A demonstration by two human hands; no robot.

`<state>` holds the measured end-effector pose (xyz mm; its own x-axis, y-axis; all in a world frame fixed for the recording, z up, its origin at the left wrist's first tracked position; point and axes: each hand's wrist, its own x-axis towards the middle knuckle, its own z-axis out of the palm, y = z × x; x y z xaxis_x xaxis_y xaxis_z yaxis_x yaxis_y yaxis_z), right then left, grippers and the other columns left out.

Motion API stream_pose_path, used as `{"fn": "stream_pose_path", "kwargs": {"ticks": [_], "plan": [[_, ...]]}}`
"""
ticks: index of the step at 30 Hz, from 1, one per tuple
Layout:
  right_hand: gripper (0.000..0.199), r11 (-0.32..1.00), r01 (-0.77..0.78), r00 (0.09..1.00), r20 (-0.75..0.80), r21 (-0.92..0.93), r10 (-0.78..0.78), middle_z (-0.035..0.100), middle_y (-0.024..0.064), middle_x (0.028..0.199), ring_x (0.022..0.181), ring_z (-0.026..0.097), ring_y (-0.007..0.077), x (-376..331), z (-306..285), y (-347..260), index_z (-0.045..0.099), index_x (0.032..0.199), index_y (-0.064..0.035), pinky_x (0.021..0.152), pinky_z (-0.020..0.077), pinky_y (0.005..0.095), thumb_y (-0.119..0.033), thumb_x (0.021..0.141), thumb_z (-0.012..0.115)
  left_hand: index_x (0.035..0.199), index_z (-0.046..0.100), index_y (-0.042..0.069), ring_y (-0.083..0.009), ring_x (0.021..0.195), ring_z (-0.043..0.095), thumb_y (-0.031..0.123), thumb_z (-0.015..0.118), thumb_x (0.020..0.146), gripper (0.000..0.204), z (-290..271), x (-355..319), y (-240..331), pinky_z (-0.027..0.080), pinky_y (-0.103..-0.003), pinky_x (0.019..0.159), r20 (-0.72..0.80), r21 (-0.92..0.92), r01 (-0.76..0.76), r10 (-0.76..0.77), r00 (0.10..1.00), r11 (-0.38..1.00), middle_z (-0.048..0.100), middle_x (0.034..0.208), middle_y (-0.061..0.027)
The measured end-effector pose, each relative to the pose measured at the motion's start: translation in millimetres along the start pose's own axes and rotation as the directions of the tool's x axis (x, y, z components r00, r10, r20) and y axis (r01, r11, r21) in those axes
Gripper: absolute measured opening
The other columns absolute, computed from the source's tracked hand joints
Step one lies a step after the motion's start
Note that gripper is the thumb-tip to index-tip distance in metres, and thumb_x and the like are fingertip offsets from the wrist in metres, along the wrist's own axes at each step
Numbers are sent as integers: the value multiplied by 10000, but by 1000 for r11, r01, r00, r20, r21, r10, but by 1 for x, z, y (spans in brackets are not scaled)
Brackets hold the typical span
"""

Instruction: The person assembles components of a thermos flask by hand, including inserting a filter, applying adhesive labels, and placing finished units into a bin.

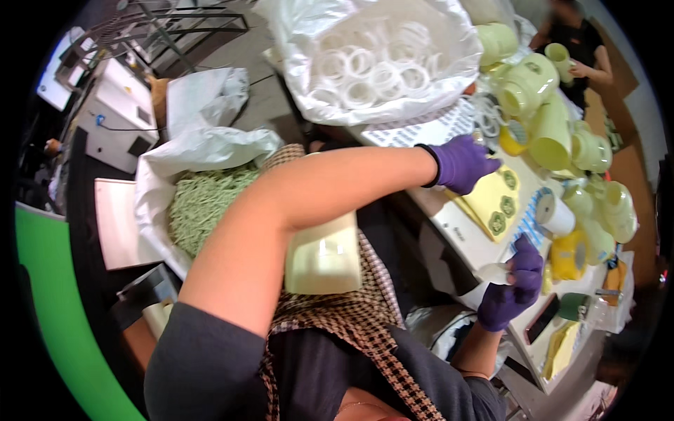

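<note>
My left hand (462,163), in a purple glove, reaches across to a yellow sticker sheet (497,202) carrying round green stickers. Its fingers are curled on the sheet's upper corner. Lower down at the table's edge, my right hand (514,282), also gloved in purple, pinches a small white plastic piece (492,273). A cluster of pale yellow-green lidded cups (549,130) stands just beyond the sheet. A cream-coloured box (324,258) rests on my lap under my left arm.
A clear bag of white rings (379,63) lies at the table's far end. A white roll (556,212) and a dark phone (543,317) sit on the white table (460,235). A bag of green strands (202,205) is at my left. Another person (583,49) works at the top right.
</note>
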<state>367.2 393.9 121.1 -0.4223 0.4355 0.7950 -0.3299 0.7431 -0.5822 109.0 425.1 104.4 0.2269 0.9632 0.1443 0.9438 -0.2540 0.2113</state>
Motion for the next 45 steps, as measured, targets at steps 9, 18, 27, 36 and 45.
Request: {"fn": "stream_pose_path", "kwargs": {"ticks": [9, 18, 27, 36, 45], "plan": [[100, 414, -866, 501, 492, 281, 712, 667, 16, 921, 835, 595, 85, -55, 130, 12, 690, 1037, 5, 761, 498, 246, -7, 951, 640, 1008, 673, 55, -382, 909, 675, 333, 678, 960, 282, -34, -265, -29, 537, -472, 830, 29, -263, 825, -851, 525, 500, 699, 942, -179], [119, 437, -878, 408, 786, 197, 464, 690, 14, 914, 813, 590, 60, -31, 194, -24, 701, 1041, 28, 748, 498, 229, -68, 980, 667, 1128, 676, 14, -160, 781, 491, 277, 512, 1049, 320, -40, -361, 4, 441, -308, 730, -316, -723, 386, -771, 553, 574, 541, 861, -32], [154, 493, -865, 352, 809, 90, 470, 695, 30, 884, 791, 616, 89, -28, 210, -33, 709, 1029, 14, 719, 516, 258, -105, 936, 739, 991, 596, 1, -207, 827, 576, 237, 548, 1039, 246, -26, -383, -3, 478, -344, 793, -267, -833, 317, -830, 489, 454, 590, 897, -94], [878, 994, -84, 820, 572, 63, 33, 473, 248, 1515, 1376, 499, 415, -60, 197, -25, 467, 1493, -17, 1128, 421, 488, -500, 840, 802, 984, 626, 21, -83, 741, 469, 179, 626, 975, 159, -26, -373, 8, 418, -282, 678, -341, -828, 283, -835, 431, 484, 548, 800, 12], [572, 952, -273, 441, 898, 141, -7, 396, 325, 1560, 1374, 497, 463, -82, 123, -38, 602, 1428, -122, 1142, 413, 474, -348, 924, 751, 920, 613, 4, -214, 663, 557, 181, 661, 970, 189, -41, -317, 17, 447, -360, 647, -303, -606, 581, -833, 463, 543, 594, 751, -121]]}}
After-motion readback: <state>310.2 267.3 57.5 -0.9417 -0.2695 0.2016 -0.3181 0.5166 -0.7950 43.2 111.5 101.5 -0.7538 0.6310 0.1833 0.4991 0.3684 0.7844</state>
